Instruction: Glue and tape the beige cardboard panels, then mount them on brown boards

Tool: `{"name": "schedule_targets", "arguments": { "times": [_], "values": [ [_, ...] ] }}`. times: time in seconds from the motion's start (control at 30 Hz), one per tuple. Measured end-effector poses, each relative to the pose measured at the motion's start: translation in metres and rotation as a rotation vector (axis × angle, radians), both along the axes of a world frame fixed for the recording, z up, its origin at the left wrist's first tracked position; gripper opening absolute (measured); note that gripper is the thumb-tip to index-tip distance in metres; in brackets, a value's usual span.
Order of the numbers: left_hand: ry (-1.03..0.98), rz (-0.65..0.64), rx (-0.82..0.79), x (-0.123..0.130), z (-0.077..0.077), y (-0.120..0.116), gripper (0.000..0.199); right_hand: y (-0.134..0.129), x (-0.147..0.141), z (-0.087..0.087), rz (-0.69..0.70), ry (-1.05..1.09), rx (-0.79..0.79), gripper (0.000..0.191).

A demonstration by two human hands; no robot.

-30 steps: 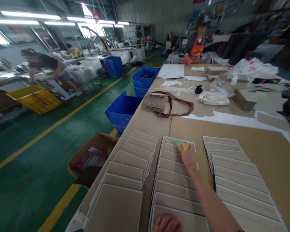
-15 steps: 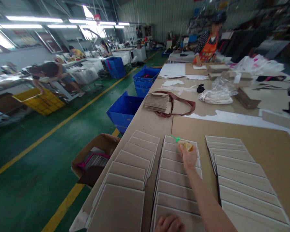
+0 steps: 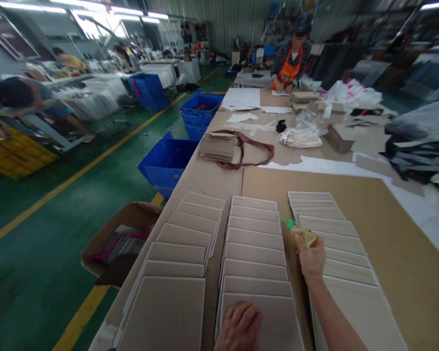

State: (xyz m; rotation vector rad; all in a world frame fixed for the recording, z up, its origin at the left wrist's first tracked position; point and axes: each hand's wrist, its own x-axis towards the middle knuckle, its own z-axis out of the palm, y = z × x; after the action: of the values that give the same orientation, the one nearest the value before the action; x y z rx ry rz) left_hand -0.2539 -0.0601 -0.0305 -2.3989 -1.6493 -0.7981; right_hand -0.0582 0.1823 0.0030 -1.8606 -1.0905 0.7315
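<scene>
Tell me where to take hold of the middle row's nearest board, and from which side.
Pinch the board at its right edge, probably best from the gap beside the right row. That edge is uncovered, while the left hand rests on the left half and boards beneath seem to peek out along the left edge.

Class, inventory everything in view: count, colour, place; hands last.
panels: three rows, beige, foreground
table: one, tan, centre
card stack: one, beige, left table edge
strap: one, brown, beside stack
plastic bags: several, clear/white, far table
papers: several, white, table
bins: several, blue/yellow, left floor
box: one, brown, left floor
co-workers: several, varied clothes, background
held object: one, yellowish, green tip, right hand
left hand: one, on middle row
right hand: one, by right row
</scene>
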Motion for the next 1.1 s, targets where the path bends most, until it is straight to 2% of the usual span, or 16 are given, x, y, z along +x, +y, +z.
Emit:
{"name": "schedule_targets", "arguments": {
  "times": [0.17,0.47,0.8,0.9,1.1],
  "values": [
    [-0.008,-0.006,-0.015,0.0,-0.002,-0.002,0.039,0.009,-0.009,0.006,-0.009,-0.17,-0.113,0.052],
    [-0.044,0.013,0.003,0.001,0.003,0.0,0.034,0.015,-0.024,0.011,0.082,-0.308,-0.151,0.047],
    [-0.024,0.02,0.067,0.002,0.002,0.002,0.027,0.014,-0.085,0.013,0.243,-0.267,-0.093,0.045],
    [-0.013,0.01,0.056,0.002,0.001,0.002,0.026,0.014,-0.105,0.014,0.272,-0.198,-0.075,0.044],
    [0.024,-0.009,0.009,0.001,-0.006,0.001,0.03,0.013,-0.132,0.015,0.31,-0.191,-0.087,0.042]
  ]
}}
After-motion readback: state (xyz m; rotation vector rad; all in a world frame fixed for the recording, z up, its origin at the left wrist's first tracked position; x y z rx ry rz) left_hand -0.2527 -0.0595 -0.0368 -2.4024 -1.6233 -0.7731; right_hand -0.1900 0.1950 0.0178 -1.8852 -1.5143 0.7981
